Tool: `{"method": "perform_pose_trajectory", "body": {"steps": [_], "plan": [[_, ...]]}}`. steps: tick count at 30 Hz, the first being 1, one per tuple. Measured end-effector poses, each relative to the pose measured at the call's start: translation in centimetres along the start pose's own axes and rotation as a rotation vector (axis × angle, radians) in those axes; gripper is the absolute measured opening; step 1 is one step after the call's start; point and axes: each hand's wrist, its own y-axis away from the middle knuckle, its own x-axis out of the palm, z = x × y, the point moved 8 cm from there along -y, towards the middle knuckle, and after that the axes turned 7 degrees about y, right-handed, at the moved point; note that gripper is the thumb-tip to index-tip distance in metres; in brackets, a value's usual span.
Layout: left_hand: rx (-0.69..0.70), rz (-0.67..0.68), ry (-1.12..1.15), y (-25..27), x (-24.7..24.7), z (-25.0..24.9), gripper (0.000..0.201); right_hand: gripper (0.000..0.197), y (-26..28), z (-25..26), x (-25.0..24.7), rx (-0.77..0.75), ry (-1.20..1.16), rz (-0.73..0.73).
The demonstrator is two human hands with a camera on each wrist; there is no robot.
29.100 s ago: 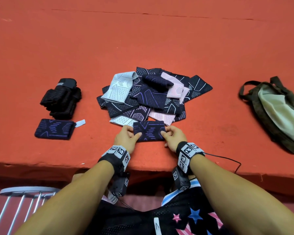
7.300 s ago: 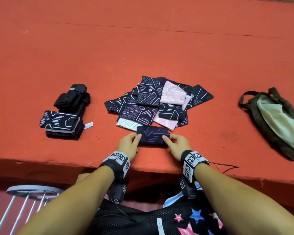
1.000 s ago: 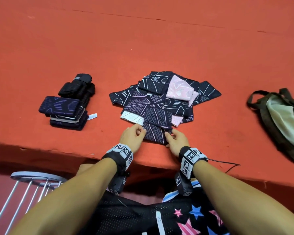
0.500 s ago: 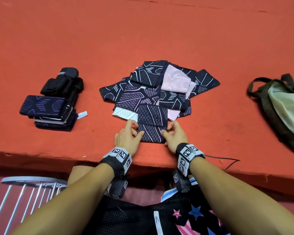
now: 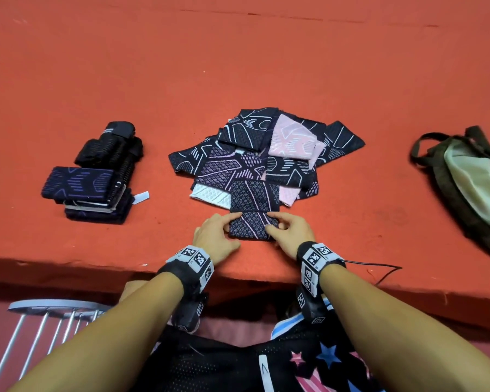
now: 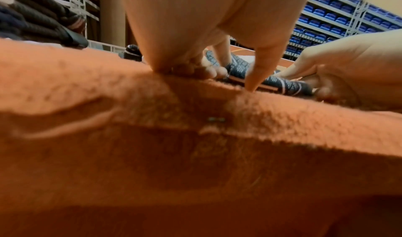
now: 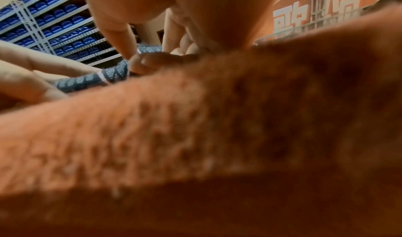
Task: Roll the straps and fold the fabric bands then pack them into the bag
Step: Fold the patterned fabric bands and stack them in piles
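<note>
A navy fabric band (image 5: 253, 210) with a pale diamond pattern lies lengthwise at the table's front edge, creased across its middle. Its far half rests on the pile of loose bands (image 5: 266, 159). My left hand (image 5: 219, 234) pinches the near left corner and my right hand (image 5: 287, 230) pinches the near right corner. In the left wrist view the thumb and curled fingers of the left hand (image 6: 217, 70) sit on the band (image 6: 284, 85). The right wrist view shows my right hand (image 7: 150, 62) gripping the band's end (image 7: 91, 80).
A stack of folded bands (image 5: 88, 190) lies at the left, with black rolled straps (image 5: 111, 148) behind it. An olive bag (image 5: 470, 182) lies open at the right. The red felt table (image 5: 238, 66) stretches far back. A metal stool (image 5: 48, 309) stands below left.
Both hands have kept their pinch on the navy band's near end. Its near part now lies doubled over with a crease across it, where a second ago it lay slanted on the pile.
</note>
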Motion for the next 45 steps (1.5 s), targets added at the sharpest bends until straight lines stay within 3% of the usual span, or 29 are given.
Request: {"method": "perform_pose_trajectory", "body": {"steps": [3,5,11,16,21,25,33,39,45], "plan": [[0.0,-0.041,-0.035,-0.3,-0.2,-0.2,0.05,0.074,0.4,0.7,0.3,-0.097,0.223,0.075],[0.005,-0.08,-0.008,-0.4,-0.5,-0.4,0.039,0.08,0.5,0.8,0.6,-0.131,0.334,0.105],[0.065,-0.118,0.112,-0.4,-1.2,-0.9,0.028,0.019,0.7,1.3,-0.7,-0.222,0.182,-0.053],[0.001,-0.11,0.264,0.9,-1.1,-0.5,0.03,0.026,1.4,1.4,-1.6,-0.243,0.2,-0.088],[-0.019,-0.149,0.236,0.9,-0.4,0.1,0.011,0.022,1.3,1.3,-1.2,-0.18,0.195,-0.068],[-0.07,-0.175,0.27,0.3,-0.1,0.8,0.006,0.031,1.1,0.8,-0.5,-0.108,0.162,-0.021],[-0.166,-0.202,0.204,-0.4,-0.5,0.8,0.016,0.018,-0.2,0.1,-0.7,-0.028,0.122,-0.104],[-0.309,-0.301,0.196,-0.6,-0.8,1.6,0.036,0.033,-1.0,-0.6,-0.4,0.1,0.12,-0.112],[-0.354,-0.284,0.204,-0.3,-0.9,0.3,0.019,0.03,-1.7,-1.0,0.3,0.169,0.053,-0.035]]}}
